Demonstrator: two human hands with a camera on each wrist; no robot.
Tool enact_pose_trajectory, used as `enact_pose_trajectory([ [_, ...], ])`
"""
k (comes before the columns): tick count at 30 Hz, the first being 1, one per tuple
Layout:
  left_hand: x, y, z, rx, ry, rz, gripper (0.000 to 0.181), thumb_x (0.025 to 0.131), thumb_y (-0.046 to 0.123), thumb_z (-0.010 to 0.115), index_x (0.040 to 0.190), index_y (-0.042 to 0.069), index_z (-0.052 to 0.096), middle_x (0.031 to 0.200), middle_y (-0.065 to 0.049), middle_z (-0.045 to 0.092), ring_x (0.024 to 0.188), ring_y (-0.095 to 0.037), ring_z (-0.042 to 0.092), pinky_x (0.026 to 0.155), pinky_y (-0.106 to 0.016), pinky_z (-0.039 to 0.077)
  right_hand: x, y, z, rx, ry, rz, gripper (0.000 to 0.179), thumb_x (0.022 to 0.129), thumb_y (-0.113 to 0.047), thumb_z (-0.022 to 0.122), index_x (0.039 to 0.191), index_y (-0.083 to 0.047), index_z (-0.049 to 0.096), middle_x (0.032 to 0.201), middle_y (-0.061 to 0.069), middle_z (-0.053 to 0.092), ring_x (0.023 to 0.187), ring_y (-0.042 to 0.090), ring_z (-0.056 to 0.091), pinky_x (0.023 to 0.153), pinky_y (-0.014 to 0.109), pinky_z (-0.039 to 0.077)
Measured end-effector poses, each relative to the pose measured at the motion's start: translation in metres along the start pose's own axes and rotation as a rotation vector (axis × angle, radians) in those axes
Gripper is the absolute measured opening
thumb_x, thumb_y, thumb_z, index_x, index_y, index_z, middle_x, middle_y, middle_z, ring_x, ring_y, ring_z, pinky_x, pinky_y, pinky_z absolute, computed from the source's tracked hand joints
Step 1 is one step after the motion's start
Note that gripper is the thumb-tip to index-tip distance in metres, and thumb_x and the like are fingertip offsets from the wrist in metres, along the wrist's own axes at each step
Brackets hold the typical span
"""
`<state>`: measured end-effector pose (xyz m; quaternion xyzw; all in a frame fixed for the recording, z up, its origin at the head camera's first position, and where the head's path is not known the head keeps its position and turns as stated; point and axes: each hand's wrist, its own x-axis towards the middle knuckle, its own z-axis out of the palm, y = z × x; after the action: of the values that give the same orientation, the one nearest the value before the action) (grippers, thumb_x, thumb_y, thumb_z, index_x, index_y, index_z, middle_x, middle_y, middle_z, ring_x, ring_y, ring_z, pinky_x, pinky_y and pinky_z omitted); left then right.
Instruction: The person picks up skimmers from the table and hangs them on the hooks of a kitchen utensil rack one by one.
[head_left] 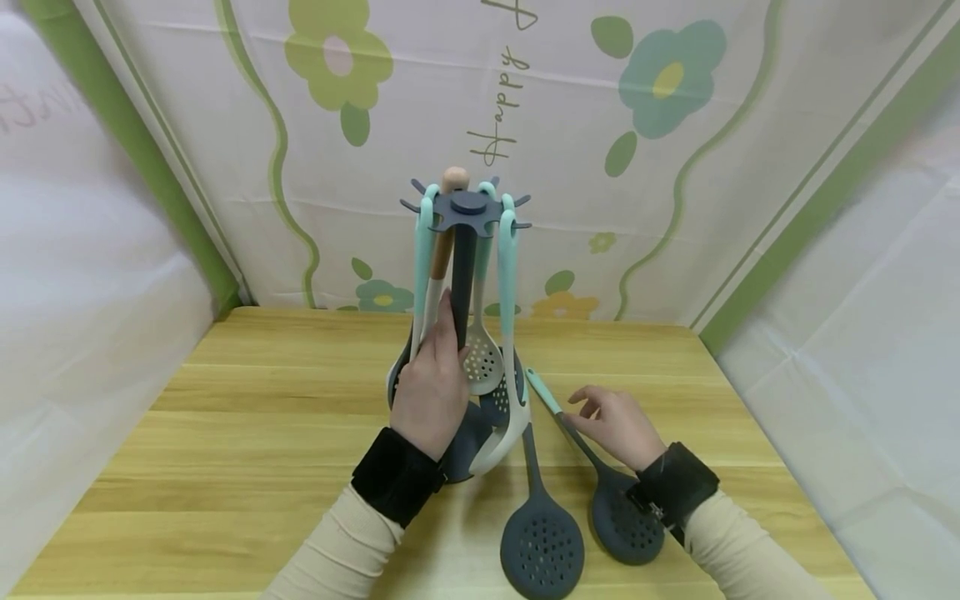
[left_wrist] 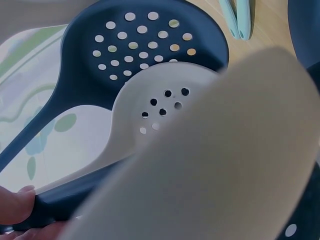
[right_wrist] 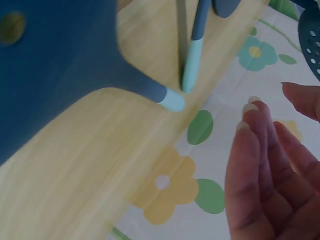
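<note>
A dark utensil rack [head_left: 463,287] stands on the table, with several mint-handled utensils hooked around its top. My left hand [head_left: 430,396] grips its central post; the thumb [left_wrist: 17,204] shows against the post in the left wrist view. Among the hanging utensils are a pale slotted spoon [head_left: 482,362] and a white ladle [head_left: 501,446]. To the right of the rack lie two dark skimmers, one [head_left: 542,546] nearer the front, the other [head_left: 628,521] beneath my right arm. Over this second skimmer's handle, my right hand [head_left: 618,427] hovers with loosely bent fingers and holds nothing.
The wooden table [head_left: 247,450] extends to both sides of the rack. Behind it hangs a flowered curtain [head_left: 555,108], and pale fabric walls [head_left: 862,333] close in the sides. A wooden-knobbed utensil [head_left: 455,178] also hangs on the rack.
</note>
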<state>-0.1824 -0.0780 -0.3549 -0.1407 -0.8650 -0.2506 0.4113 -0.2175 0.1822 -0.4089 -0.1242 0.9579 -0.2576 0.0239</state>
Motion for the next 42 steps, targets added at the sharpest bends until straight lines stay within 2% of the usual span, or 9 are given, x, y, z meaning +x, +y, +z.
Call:
enact_pose_trajectory([
  [11, 0.001, 0.0, 0.0, -0.001, -0.004, -0.004, 0.069, 0.09, -0.001, 0.069, 0.148, -0.008, 0.033, 0.101, -0.024, 0.067, 0.064, -0.03, 0.071, 0.055, -0.035, 0.06, 0.002, 0.008, 0.007, -0.065, -0.086, 0.052, 0.034, 0.088, -0.024, 0.074, 0.114, -0.003, 0.068, 0.083, 0.004, 0.069, 0.067, 0.014, 0.057, 0.057, 0.028, 0.046],
  [21, 0.001, 0.0, 0.0, 0.013, 0.009, 0.01, 0.07, 0.089, -0.002, 0.07, 0.148, -0.009, 0.034, 0.1, -0.024, 0.066, 0.064, -0.03, 0.07, 0.053, -0.034, 0.059, 0.003, 0.019, 0.014, -0.107, -0.19, 0.096, 0.04, 0.085, -0.025, 0.076, 0.117, -0.002, 0.067, 0.088, 0.006, 0.069, 0.073, 0.016, 0.061, 0.06, 0.028, 0.049],
  [28, 0.001, 0.0, 0.0, 0.013, 0.007, 0.016, 0.071, 0.087, -0.002, 0.071, 0.147, -0.009, 0.034, 0.098, -0.024, 0.066, 0.063, -0.03, 0.07, 0.053, -0.034, 0.059, 0.004, 0.027, 0.02, -0.122, -0.209, 0.09, 0.043, 0.084, -0.024, 0.078, 0.117, 0.001, 0.065, 0.082, 0.005, 0.068, 0.07, 0.015, 0.06, 0.06, 0.029, 0.05],
  [32, 0.001, 0.0, 0.0, 0.009, 0.003, 0.014, 0.07, 0.088, -0.002, 0.07, 0.148, -0.009, 0.033, 0.099, -0.024, 0.066, 0.063, -0.03, 0.07, 0.053, -0.034, 0.059, 0.005, 0.029, 0.023, -0.13, -0.222, 0.114, 0.044, 0.083, -0.023, 0.078, 0.117, 0.002, 0.065, 0.081, 0.005, 0.066, 0.069, 0.015, 0.058, 0.059, 0.029, 0.049],
  [36, 0.0, 0.0, 0.0, 0.006, 0.003, 0.006, 0.07, 0.089, -0.002, 0.07, 0.148, -0.009, 0.033, 0.099, -0.024, 0.066, 0.063, -0.03, 0.07, 0.053, -0.033, 0.059, 0.006, 0.031, 0.025, -0.147, -0.239, 0.133, 0.046, 0.083, -0.024, 0.079, 0.117, 0.003, 0.065, 0.083, 0.006, 0.067, 0.07, 0.015, 0.059, 0.061, 0.03, 0.05],
  [42, -0.002, 0.002, 0.003, 0.035, 0.021, 0.002, 0.07, 0.089, -0.002, 0.07, 0.148, -0.009, 0.032, 0.101, -0.025, 0.067, 0.063, -0.028, 0.069, 0.052, -0.032, 0.057, 0.005, 0.03, 0.026, -0.18, -0.233, 0.103, 0.042, 0.083, -0.026, 0.079, 0.112, 0.003, 0.068, 0.089, 0.009, 0.07, 0.074, 0.016, 0.06, 0.065, 0.034, 0.053],
])
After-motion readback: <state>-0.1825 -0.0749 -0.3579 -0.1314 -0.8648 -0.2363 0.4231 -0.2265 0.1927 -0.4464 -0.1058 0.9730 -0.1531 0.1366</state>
